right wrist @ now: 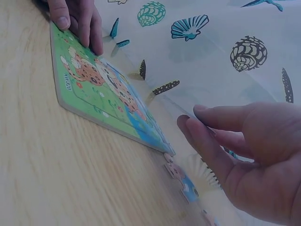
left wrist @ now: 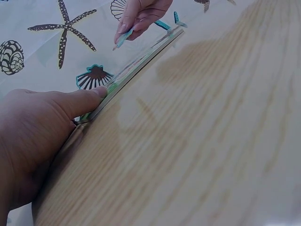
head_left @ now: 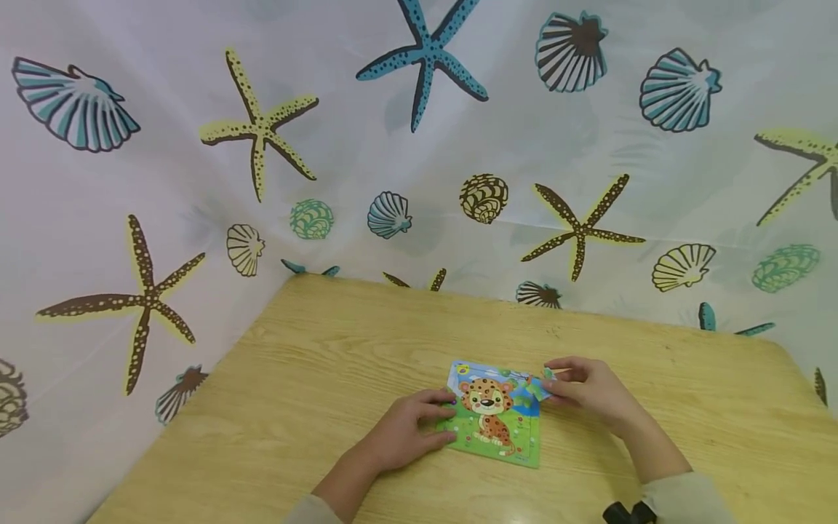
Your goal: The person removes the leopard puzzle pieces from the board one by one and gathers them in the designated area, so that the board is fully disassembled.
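Observation:
A jigsaw puzzle board (head_left: 494,415) with a spotted leopard cub on green grass and blue sky lies on the table. At its left edge, my left hand (head_left: 415,429) rests fingertips and thumb on the board. In the left wrist view, the thumb of this hand (left wrist: 51,117) lies along the board's rim. My right hand (head_left: 589,389) is at the board's upper right corner, pinching a small blue-green puzzle piece (left wrist: 123,37) between thumb and fingers. In the right wrist view, loose puzzle pieces (right wrist: 183,181) lie on the table beyond the board's corner, beneath the right hand.
The wooden table (head_left: 314,349) extends around the board on all sides. A white cloth (head_left: 366,160) printed with starfish and shells hangs along the table's back and left edges. Something black (head_left: 628,513) shows beside the right sleeve.

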The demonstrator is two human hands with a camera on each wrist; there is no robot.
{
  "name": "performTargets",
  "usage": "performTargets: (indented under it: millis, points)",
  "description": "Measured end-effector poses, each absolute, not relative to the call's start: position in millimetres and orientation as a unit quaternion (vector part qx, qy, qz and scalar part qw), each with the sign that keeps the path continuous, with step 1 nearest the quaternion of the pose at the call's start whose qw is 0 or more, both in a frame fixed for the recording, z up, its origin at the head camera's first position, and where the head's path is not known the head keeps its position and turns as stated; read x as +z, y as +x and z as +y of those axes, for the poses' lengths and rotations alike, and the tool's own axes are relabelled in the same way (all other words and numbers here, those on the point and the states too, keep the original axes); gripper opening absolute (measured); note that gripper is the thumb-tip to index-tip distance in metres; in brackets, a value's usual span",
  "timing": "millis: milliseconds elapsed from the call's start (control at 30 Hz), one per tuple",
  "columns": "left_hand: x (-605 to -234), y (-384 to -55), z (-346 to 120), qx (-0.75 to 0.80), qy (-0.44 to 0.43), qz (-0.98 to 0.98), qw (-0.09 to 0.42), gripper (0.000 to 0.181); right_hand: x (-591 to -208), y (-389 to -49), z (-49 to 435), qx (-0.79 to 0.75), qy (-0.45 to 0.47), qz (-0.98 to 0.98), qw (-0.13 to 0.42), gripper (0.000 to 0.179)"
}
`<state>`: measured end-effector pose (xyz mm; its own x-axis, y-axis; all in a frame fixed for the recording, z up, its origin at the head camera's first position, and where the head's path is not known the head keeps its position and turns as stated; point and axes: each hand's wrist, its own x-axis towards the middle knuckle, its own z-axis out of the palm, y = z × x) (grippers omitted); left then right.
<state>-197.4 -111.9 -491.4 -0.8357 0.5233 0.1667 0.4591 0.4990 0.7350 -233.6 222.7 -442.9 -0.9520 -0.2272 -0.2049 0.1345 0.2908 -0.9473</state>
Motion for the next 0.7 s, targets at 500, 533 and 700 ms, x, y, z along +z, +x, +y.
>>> performTargets:
  millis: [500, 533, 700]
  points:
    - [-491, -195, -111, 0.42, 0.272, 0.864, 0.049, 0.04, -449, -224, 252, -0.555, -0.03, 0.82, 0.136, 0.07]
    - [-491, -196, -111, 0.418, 0.271, 0.865, 0.048, 0.04, -449, -224, 255, -0.555, -0.026, 0.821, 0.134, 0.071]
    - [-493, -198, -111, 0.418, 0.275, 0.865, 0.044, 0.039, -450, -218, 270, -0.556, -0.018, 0.822, 0.126, 0.074]
